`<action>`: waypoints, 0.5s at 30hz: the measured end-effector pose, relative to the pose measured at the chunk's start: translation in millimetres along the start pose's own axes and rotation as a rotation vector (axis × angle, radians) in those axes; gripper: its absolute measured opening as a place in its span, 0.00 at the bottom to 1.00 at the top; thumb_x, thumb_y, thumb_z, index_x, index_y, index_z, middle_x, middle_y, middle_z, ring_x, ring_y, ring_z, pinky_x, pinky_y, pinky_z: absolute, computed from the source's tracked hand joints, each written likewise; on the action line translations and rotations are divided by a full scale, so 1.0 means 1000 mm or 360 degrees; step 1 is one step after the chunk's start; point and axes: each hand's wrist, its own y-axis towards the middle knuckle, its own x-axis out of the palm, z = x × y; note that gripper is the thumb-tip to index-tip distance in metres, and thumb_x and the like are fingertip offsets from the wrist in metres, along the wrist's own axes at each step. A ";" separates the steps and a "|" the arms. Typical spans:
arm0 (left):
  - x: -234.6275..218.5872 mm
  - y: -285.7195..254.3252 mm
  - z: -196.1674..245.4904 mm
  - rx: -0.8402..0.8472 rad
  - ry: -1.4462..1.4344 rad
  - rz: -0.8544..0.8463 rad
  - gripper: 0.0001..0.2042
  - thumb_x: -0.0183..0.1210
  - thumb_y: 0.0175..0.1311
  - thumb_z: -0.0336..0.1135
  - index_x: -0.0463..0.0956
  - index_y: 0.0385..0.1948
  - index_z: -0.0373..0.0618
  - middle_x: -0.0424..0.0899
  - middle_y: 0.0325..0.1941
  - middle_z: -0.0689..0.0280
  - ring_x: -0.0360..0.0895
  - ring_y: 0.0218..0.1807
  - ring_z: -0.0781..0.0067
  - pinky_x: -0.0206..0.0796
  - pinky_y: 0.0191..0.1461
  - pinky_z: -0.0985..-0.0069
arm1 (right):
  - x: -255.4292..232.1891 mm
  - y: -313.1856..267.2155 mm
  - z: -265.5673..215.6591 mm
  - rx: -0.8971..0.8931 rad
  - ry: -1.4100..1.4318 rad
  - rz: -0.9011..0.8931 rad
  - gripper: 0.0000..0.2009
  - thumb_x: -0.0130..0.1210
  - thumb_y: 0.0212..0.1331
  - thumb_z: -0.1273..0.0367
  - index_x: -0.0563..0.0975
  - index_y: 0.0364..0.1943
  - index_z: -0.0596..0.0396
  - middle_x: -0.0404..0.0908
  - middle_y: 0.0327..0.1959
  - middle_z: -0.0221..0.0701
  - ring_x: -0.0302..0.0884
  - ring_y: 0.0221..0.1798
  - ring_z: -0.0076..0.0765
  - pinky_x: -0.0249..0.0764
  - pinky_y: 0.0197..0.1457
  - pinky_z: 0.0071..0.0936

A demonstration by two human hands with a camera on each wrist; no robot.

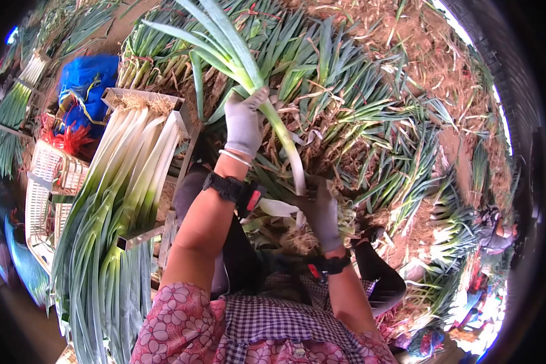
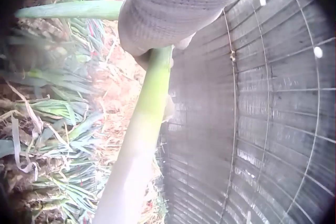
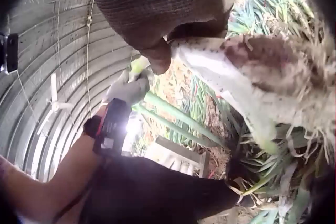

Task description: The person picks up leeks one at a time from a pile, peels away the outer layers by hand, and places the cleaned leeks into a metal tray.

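Observation:
One long leek (image 1: pixel 283 134) slants across the middle of the head view, green leaves at the top, white stem and roots at the bottom. My gloved left hand (image 1: pixel 244 121) grips it where the leaves begin; in the left wrist view the left hand (image 2: pixel 167 16) is wrapped round the green part of the stem (image 2: pixel 139 129). My right hand (image 1: pixel 323 213), in a darker, soiled glove, is at the white root end. Seen from the right wrist, the right hand (image 3: pixel 163 16) pinches a whitish outer layer (image 3: pixel 210 66) beside the dirty roots (image 3: pixel 310 87).
Left of me, trimmed leeks (image 1: pixel 124 164) lie in a metal-ended rack (image 1: pixel 141 238), beside a white basket (image 1: pixel 39 200) and a blue bag (image 1: pixel 90 79). Heaps of untrimmed leeks (image 1: pixel 370 115) cover the ground ahead and to the right.

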 end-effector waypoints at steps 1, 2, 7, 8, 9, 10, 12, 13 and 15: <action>0.001 -0.002 0.000 0.0046 -0.0184 -0.0030 0.11 0.53 0.64 0.28 0.68 0.45 0.33 0.77 0.37 0.60 0.80 0.35 0.63 0.78 0.45 0.63 | 0.007 0.003 -0.005 0.0344 0.0332 -0.0024 0.15 0.63 0.51 0.72 0.74 0.42 0.61 0.79 0.27 0.30 0.75 0.30 0.25 0.72 0.36 0.23; 0.001 -0.004 -0.001 0.0094 -0.0371 -0.0057 0.12 0.53 0.65 0.29 0.68 0.46 0.34 0.77 0.36 0.61 0.80 0.36 0.63 0.77 0.47 0.61 | 0.005 0.009 -0.007 0.0337 0.0333 -0.0025 0.15 0.63 0.51 0.72 0.74 0.42 0.61 0.79 0.27 0.30 0.75 0.30 0.25 0.72 0.36 0.23; 0.011 -0.032 -0.036 -0.0736 -0.0463 -0.0431 0.11 0.54 0.65 0.33 0.70 0.44 0.39 0.73 0.28 0.68 0.77 0.39 0.67 0.74 0.50 0.60 | -0.004 0.048 -0.012 0.0289 0.0534 0.0174 0.07 0.57 0.58 0.73 0.77 0.38 0.61 0.80 0.28 0.33 0.76 0.29 0.26 0.73 0.36 0.24; 0.015 -0.038 -0.043 -0.0728 -0.0555 -0.0272 0.10 0.55 0.65 0.34 0.71 0.43 0.39 0.73 0.27 0.68 0.77 0.37 0.68 0.74 0.50 0.61 | -0.007 0.054 -0.005 0.0430 0.0751 0.0271 0.06 0.56 0.60 0.71 0.78 0.37 0.60 0.80 0.28 0.34 0.76 0.28 0.27 0.73 0.36 0.25; 0.015 -0.037 -0.046 -0.0741 -0.0649 -0.0358 0.10 0.56 0.65 0.35 0.73 0.41 0.40 0.73 0.25 0.67 0.74 0.33 0.70 0.73 0.49 0.63 | -0.009 0.061 -0.004 0.0382 0.0337 0.0297 0.08 0.49 0.64 0.69 0.77 0.39 0.59 0.80 0.33 0.38 0.77 0.32 0.33 0.73 0.39 0.29; 0.013 -0.038 -0.048 -0.0743 -0.0569 -0.0300 0.09 0.55 0.65 0.36 0.73 0.41 0.42 0.73 0.26 0.68 0.71 0.30 0.71 0.72 0.45 0.67 | -0.008 0.063 -0.003 0.0380 0.0334 0.0305 0.08 0.49 0.64 0.69 0.77 0.39 0.59 0.80 0.33 0.38 0.77 0.32 0.33 0.73 0.39 0.29; 0.014 -0.038 -0.054 -0.0811 -0.0428 -0.0193 0.09 0.56 0.65 0.37 0.73 0.40 0.44 0.72 0.25 0.69 0.71 0.30 0.71 0.69 0.39 0.69 | 0.002 0.056 -0.016 -0.0141 -0.0105 0.0626 0.10 0.46 0.66 0.69 0.75 0.43 0.59 0.79 0.38 0.41 0.77 0.38 0.40 0.73 0.41 0.35; 0.014 -0.039 -0.059 -0.0832 -0.0421 -0.0203 0.09 0.56 0.65 0.37 0.73 0.40 0.44 0.72 0.25 0.69 0.71 0.30 0.71 0.69 0.39 0.69 | 0.011 0.054 -0.019 -0.0078 -0.0161 0.0612 0.11 0.43 0.67 0.70 0.73 0.46 0.58 0.77 0.41 0.43 0.76 0.42 0.45 0.72 0.42 0.38; 0.018 -0.040 -0.067 -0.0750 -0.0539 -0.0139 0.09 0.56 0.65 0.39 0.73 0.40 0.45 0.74 0.27 0.70 0.70 0.30 0.72 0.67 0.36 0.71 | 0.022 0.060 -0.014 -0.0038 -0.0194 0.0635 0.10 0.44 0.65 0.70 0.71 0.47 0.58 0.76 0.43 0.47 0.75 0.45 0.54 0.71 0.44 0.42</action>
